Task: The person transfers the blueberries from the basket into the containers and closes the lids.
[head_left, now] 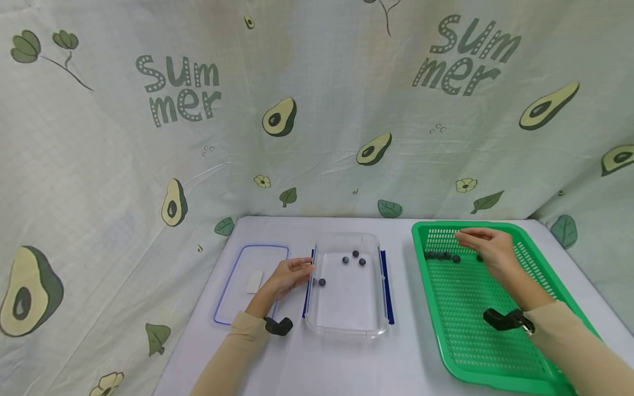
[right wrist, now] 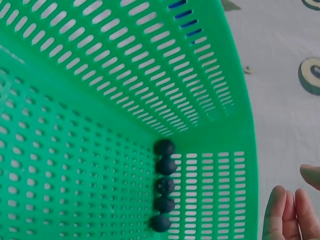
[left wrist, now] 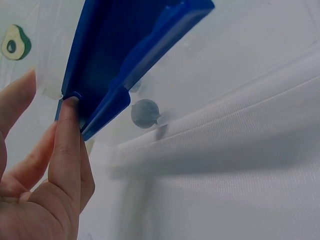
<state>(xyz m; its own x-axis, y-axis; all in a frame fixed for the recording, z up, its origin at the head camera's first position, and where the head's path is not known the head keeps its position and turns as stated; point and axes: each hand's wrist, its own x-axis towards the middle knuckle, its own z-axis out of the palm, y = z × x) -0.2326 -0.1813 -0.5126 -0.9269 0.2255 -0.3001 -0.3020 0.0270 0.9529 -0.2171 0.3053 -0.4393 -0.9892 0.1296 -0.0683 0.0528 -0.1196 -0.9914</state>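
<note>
Five dark round berries [head_left: 322,282] lie in a clear plastic box [head_left: 346,331], two just to the right of the left hand's fingers and three farther off, up and to the right of them. The left hand [head_left: 292,274] touches the blue clip [left wrist: 95,55] on the box's near side to it, its fingers loosely extended and gripping nothing that shows. A second blue clip [head_left: 387,291] hangs on the opposite wall, across the box from those fingers. The right hand [head_left: 487,250] hovers over the far end of a green basket [head_left: 438,330], thumb parted from nearly straight fingers, with no berry visible in them. To the left of these fingers a row of berries [right wrist: 165,185] sits along the basket's far wall. A clear lid [head_left: 233,280] with a blue edge lies left of the left fingers, on the white worktop [head_left: 376,363]. Beyond both hands hangs a cloth [head_left: 317,71] printed with avocados.
</note>
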